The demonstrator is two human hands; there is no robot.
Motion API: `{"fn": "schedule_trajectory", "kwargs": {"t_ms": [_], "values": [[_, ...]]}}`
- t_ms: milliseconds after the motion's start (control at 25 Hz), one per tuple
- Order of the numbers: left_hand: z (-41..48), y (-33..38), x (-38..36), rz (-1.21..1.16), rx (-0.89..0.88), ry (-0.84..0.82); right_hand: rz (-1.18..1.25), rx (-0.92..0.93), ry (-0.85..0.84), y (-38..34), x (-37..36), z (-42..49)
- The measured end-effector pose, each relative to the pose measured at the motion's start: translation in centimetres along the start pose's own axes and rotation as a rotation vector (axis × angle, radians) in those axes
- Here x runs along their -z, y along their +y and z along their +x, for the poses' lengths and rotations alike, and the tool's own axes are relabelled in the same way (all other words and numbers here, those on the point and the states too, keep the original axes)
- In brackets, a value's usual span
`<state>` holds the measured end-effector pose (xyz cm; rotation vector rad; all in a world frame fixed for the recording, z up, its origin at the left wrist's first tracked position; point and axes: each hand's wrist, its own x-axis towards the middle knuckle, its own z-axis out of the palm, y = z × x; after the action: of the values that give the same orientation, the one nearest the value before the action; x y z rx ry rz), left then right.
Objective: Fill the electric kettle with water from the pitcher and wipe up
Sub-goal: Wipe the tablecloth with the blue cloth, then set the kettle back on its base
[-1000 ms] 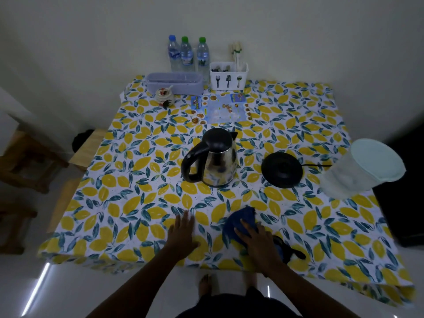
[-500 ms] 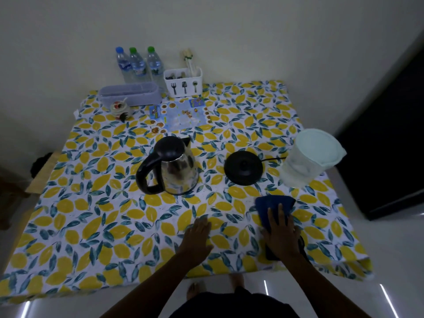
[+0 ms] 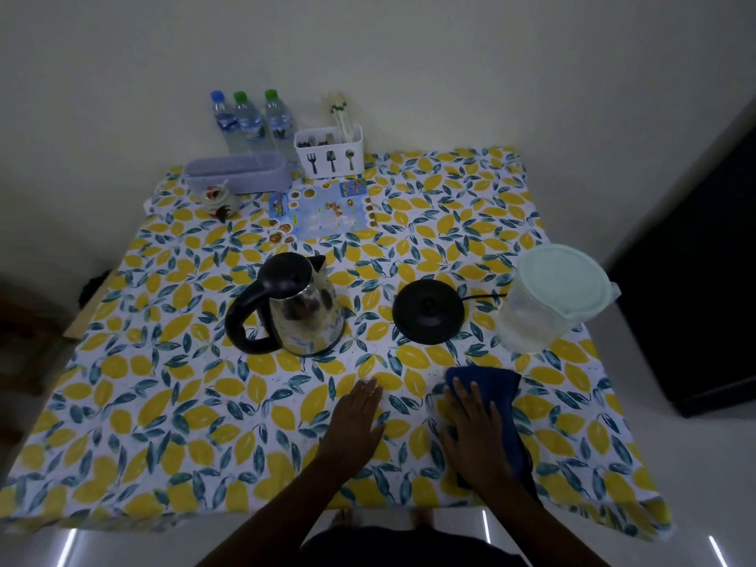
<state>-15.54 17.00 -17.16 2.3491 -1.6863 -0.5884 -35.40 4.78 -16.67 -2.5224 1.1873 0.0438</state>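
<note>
A steel electric kettle (image 3: 304,317) with a black lid and handle stands on the lemon-print tablecloth (image 3: 163,403), left of its round black base (image 3: 428,311). A clear plastic pitcher (image 3: 544,304) with a pale green lid stands at the right, holding water. My right hand (image 3: 476,433) lies flat, pressing down on a dark blue cloth (image 3: 497,388) near the front edge, below the base and pitcher. My left hand (image 3: 354,423) rests flat on the tablecloth beside it, fingers together, holding nothing.
Three water bottles (image 3: 249,120), a white cutlery caddy (image 3: 329,151), a grey oblong box (image 3: 239,173), a small jar (image 3: 219,200) and a picture mat (image 3: 321,210) sit at the back by the wall. A black cord (image 3: 484,297) runs from the base to the pitcher.
My right hand has slid the blue cloth to the right across the front of the table, then a little back left. My left hand followed along the cloth's left side.
</note>
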Motion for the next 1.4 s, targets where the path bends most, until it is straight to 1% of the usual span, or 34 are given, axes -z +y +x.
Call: {"fn": "schedule_trajectory", "kwargs": {"t_ms": [80, 200, 280, 400, 520, 640, 760, 880, 960, 1040, 1080, 1240, 1320, 1400], "values": [[0.1, 0.2, 0.8, -0.042, 0.026, 0.092, 0.039, 0.068, 0.021, -1.0, 0.1, 1.5], [0.1, -1.0, 3.3, -0.124, 0.086, 0.279, 0.106, 0.181, 0.034, -4.0, 0.8, 3.9], [0.0, -2.5, 5.5, -0.133, 0.116, 0.382, 0.117, 0.269, 0.088, -6.6, 1.6, 5.6], [0.0, -5.4, 8.9, -0.109, 0.132, 0.524, 0.1, 0.372, 0.155, -11.1, 3.3, 7.9], [0.4, -7.7, 12.1, -0.133, 0.124, 0.655, 0.059, 0.425, 0.189, -15.3, 5.3, 10.9], [1.2, -9.8, 15.0, -0.22, 0.208, 0.737, 0.0, 0.459, 0.27, -18.9, 7.3, 13.6], [2.3, -11.8, 16.5, -0.289, 0.246, 0.699, -0.118, 0.487, 0.26, -21.7, 8.6, 15.9], [3.1, -13.5, 16.8, -0.368, 0.201, 0.635, -0.195, 0.51, 0.172, -23.1, 8.3, 17.6], [3.5, -14.3, 16.9, -0.502, 0.162, 0.625, -0.153, 0.509, 0.134, -23.5, 7.7, 18.1], [3.8, -14.8, 17.0, -0.648, 0.15, 0.59, -0.054, 0.487, 0.128, -23.8, 7.2, 18.1], [4.0, -15.1, 17.1, -0.685, 0.15, 0.577, -0.022, 0.48, 0.132, -24.0, 7.1, 18.1], [4.5, -15.6, 16.9, -0.718, 0.209, 0.548, 0.006, 0.477, 0.149, -24.0, 6.9, 18.0], [4.7, -15.5, 16.8, -0.701, 0.202, 0.564, 0.031, 0.475, 0.151, -23.6, 7.0, 17.7], [5.1, -14.8, 17.1, -0.67, 0.16, 0.558, 0.06, 0.455, 0.189, -22.7, 7.1, 17.1]]}}
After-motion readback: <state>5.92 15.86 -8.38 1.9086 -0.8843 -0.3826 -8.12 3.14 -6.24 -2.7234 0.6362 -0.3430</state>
